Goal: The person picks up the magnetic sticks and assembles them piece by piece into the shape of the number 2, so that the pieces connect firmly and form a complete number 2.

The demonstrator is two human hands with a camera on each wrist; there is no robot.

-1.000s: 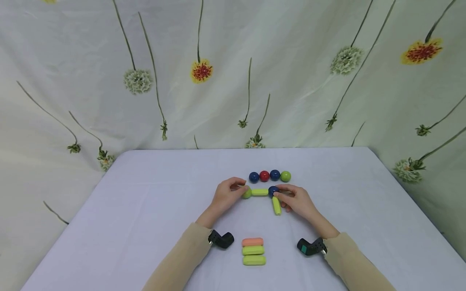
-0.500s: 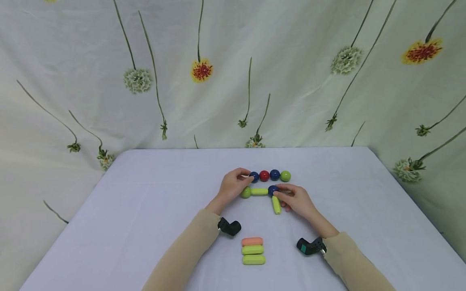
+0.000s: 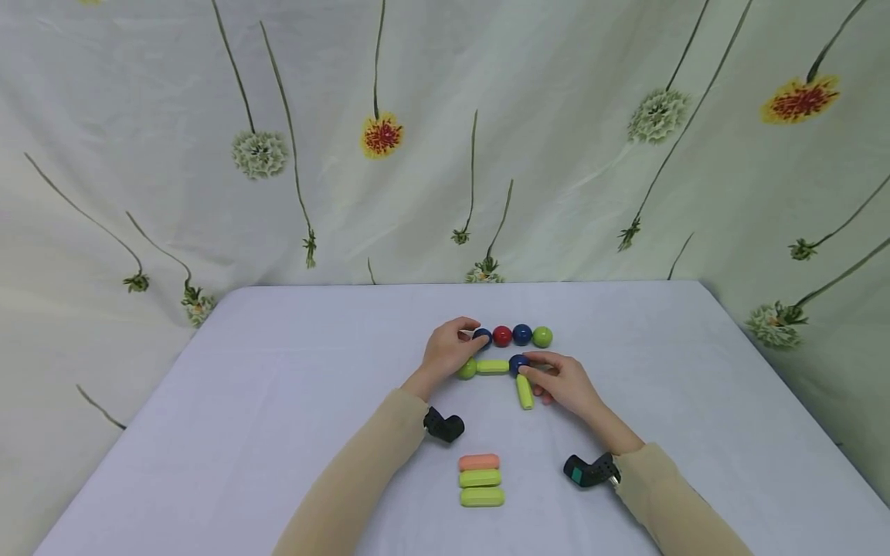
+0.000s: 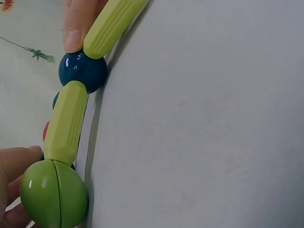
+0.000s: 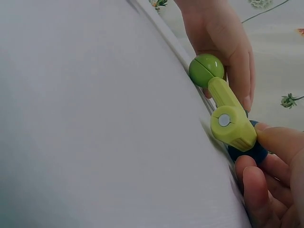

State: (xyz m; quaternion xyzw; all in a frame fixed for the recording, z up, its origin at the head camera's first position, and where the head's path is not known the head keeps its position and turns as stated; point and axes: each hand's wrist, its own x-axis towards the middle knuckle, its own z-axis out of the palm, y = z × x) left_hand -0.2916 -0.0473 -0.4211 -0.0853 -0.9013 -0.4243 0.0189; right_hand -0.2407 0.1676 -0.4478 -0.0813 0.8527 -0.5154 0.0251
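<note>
At the back of the table, my left hand (image 3: 448, 347) pinches the dark blue ball (image 3: 482, 337) at the left end of a row of balls. My right hand (image 3: 566, 380) holds a second blue ball (image 3: 518, 364) between thumb and fingers. Two yellow-green magnetic rods join that ball: one rod (image 3: 493, 367) runs left to a green ball (image 3: 467, 369), the other rod (image 3: 524, 392) points toward me. A round grey disc (image 5: 224, 120) shows in the free rod's end. In the left wrist view, the green ball (image 4: 54, 194) mostly covers my left fingers (image 4: 19, 161).
Further along the row sit a red ball (image 3: 502, 336), a blue ball (image 3: 522, 334) and a green ball (image 3: 543, 337). Nearer me, between the forearms, lie an orange rod (image 3: 479, 462) and two yellow-green rods (image 3: 480, 496). A flowered cloth (image 3: 417, 216) hangs behind the white table (image 3: 278, 347).
My left hand has let go of the green ball on the joined piece, moved back and to the right, and taken hold of the row's leftmost blue ball. The right hand has stayed put.
</note>
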